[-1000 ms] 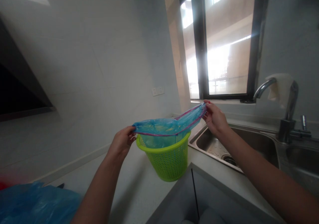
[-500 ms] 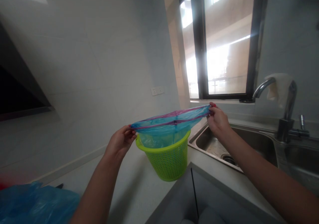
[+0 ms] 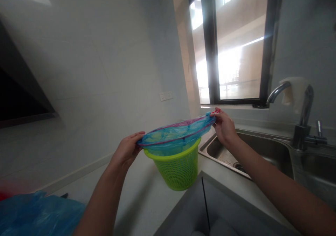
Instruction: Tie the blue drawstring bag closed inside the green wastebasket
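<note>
From where I stand I can't read any text, label, brand, number or sign on anything in the room.
</note>
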Motion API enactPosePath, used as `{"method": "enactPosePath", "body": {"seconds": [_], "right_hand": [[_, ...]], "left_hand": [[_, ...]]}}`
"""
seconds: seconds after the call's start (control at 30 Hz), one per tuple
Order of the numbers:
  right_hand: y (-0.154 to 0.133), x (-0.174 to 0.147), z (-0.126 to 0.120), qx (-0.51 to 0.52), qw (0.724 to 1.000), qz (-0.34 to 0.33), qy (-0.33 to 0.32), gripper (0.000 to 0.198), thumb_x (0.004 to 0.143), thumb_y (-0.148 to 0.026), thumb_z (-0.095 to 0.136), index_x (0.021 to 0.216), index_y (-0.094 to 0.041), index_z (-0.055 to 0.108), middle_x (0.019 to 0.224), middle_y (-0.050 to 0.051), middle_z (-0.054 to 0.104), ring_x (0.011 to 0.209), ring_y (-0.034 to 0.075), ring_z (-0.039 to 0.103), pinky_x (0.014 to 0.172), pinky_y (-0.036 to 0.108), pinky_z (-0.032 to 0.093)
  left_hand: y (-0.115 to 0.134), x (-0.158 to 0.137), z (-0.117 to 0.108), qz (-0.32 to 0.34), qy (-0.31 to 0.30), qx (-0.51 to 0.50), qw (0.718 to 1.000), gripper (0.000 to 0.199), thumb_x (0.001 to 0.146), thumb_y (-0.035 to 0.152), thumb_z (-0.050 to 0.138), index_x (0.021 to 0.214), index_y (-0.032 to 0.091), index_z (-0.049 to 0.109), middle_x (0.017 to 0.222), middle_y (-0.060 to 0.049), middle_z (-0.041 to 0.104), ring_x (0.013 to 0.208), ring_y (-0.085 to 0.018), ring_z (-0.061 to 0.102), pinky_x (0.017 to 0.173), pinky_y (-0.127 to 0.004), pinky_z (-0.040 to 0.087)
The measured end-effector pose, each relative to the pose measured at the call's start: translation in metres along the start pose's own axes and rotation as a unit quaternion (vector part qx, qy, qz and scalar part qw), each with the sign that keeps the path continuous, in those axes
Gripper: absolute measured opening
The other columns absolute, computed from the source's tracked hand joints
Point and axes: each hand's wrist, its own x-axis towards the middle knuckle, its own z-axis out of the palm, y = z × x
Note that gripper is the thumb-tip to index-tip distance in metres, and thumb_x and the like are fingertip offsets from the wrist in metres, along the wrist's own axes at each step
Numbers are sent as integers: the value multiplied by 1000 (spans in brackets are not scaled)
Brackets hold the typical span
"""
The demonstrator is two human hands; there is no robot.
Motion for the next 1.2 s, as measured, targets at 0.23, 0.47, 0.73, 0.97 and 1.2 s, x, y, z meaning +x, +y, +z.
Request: {"method": "enactPosePath", "body": {"seconds": [0.23,0.47,0.73,0.97,1.2], "right_hand": [[-3,8,-5,-5,996,-38,82,35,65,-15,62,99,-21,61,66,-3,72,64,14,64,62,24,48],[-9,9,-3,35,993,-84,69,22,71,-10,58,89,-19,65,79,-1,73,76,11,67,72,23,52],[-25,7,3,73,997,14,-2,23,71,-6,64,88,-20,60,71,-1,67,57,10,58,54,20,52],[-5,-15,8,-59,993,-14,-101,46,71,-19,72,113,-23,54,73,-2,73,39,10,50,39,21,36],[-7,-5,4,88,991,100,11,27,69,-7,61,93,-19,58,70,0,68,53,10,59,54,21,54]], "left_hand": [[-5,4,-8,86,-10,215,973,39,52,35,82,82,12,77,54,-3,60,48,-12,43,47,-23,31],[-15,8,-10,162,-21,377,912,9,57,24,70,63,18,74,64,-8,70,61,-22,60,56,-28,39],[-24,15,-9,218,67,259,938,23,62,32,70,54,21,52,50,2,50,47,-12,39,46,-24,24],[-17,6,1,152,90,26,984,26,69,26,68,60,22,44,46,7,37,39,-8,31,40,-20,22],[-10,12,2,-17,35,-153,988,20,76,15,61,65,21,45,47,8,35,35,-6,27,34,-19,19]]}}
